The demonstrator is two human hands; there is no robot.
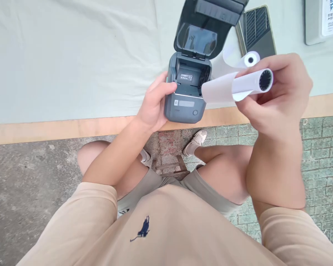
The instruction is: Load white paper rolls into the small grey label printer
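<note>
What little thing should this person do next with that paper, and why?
Probably move the roll left, over the printer's bay: the lid is swung open, no roll shows inside, the left hand grips the printer's side, and the right hand holds the roll right beside it.

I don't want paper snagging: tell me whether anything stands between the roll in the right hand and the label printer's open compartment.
Only the loose sheet of the paper roll itself, overlapping the label printer on its right; whether they touch is unclear. The lid stands raised, leaving the compartment open.
</note>
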